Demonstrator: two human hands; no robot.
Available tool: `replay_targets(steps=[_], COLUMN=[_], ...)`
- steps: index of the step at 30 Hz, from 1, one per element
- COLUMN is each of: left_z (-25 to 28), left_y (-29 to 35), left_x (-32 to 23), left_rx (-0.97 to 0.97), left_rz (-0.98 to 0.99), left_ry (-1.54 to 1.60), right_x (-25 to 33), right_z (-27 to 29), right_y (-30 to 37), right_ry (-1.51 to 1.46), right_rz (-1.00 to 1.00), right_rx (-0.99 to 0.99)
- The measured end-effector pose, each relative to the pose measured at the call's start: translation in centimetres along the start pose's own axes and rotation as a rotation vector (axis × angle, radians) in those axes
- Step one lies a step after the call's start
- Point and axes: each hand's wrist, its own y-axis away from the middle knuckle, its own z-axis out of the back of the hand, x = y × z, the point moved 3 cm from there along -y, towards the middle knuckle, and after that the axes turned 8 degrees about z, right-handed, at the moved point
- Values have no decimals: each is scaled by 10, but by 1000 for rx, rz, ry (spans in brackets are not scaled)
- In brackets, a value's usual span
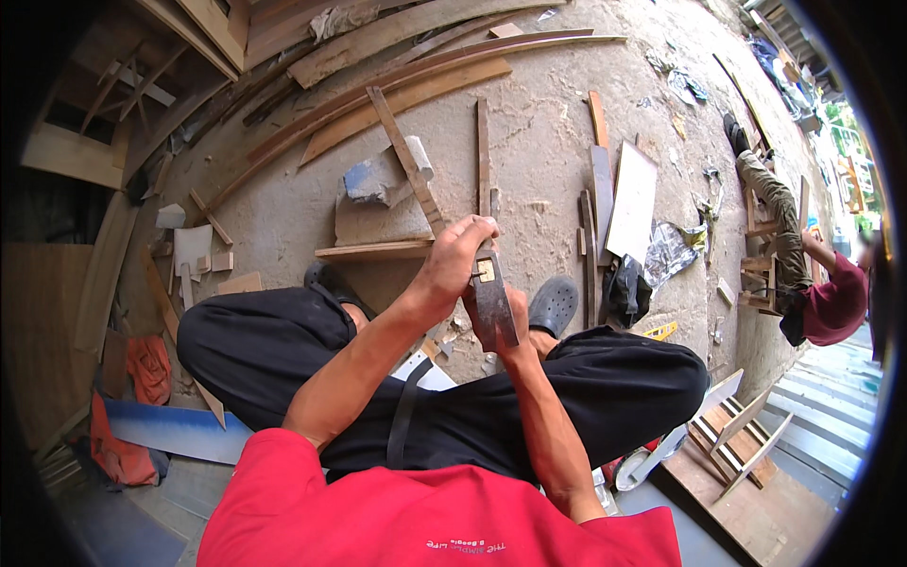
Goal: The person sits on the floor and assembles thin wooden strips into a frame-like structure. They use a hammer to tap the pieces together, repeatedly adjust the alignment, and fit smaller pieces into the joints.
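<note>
Across rough floor (540,156), planks (439,93) scattered; right fingers (517,305) clamped on hammer (492,302); cannot tell hold of left fingers (480,227).

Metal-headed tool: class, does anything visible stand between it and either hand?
Nothing visible does: the left hand is close beside the metal-headed tool, and the right hand shows behind it, partly covered.

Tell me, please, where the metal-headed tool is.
Near the head view's centre, the metal-headed tool partly covers the right hand, left of the right foot's clog.
</note>
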Motion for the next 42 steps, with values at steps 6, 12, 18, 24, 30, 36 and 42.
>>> replay_targets(steps=[6,12,18,24,30,36,42], left_z=[10,16,20,35,36,33,24], left_y=[-4,-4,-4,-5,-1,14,33], left_x=[4,7,7,3,-17,-32,-50], left_rx=[-109,-80,-68,-129,-98,-114,-9], left_rz=[-12,24,56,76,-107,-586,-1038], left_ry=[0,75,120,123,-268,-660,-904], right_x=[-9,-14,-18,5,14,31,37], right_z=[-9,-15,-20,-17,-12,-8,-12], right_y=[7,8,9,-9,-11,-15,-19], right_ry=[57,77,51,-122,-419,-786,-870], right_rz=[58,102,90,-104,-571,-716,-741], right_rx=[26,18,41,123,221,150,187])
